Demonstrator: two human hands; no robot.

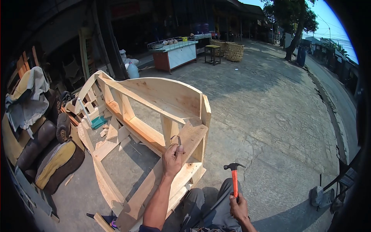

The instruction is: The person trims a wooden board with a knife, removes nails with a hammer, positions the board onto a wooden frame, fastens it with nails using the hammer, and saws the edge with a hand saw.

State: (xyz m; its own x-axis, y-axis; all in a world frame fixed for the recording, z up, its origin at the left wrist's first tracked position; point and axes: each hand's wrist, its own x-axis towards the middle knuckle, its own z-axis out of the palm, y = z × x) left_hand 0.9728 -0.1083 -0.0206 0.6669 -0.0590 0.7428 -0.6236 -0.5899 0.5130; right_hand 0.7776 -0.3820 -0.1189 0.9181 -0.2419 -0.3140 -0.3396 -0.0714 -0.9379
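My right hand [239,207] is wrapped round the orange handle of a claw hammer [234,174], its black head up, to the right of my knees. Over a wooden board [193,137] on the near end of a wooden furniture frame [150,91], my left hand [172,159] is closed in a pinch. A thin nail [179,140] seems to stick up from between the thumb and finger. Small dark marks, perhaps nail heads, dot the board near its far end. The frame has a curved back panel and stands on the concrete.
Wood offcuts [113,129] and a green dustpan [98,122] lie inside and beside the frame. Old upholstered pieces [58,166] are piled at left. Farther back stand a white-topped stall counter [176,58], a stool [212,54] and a woven basket [234,52]. A road runs along the right.
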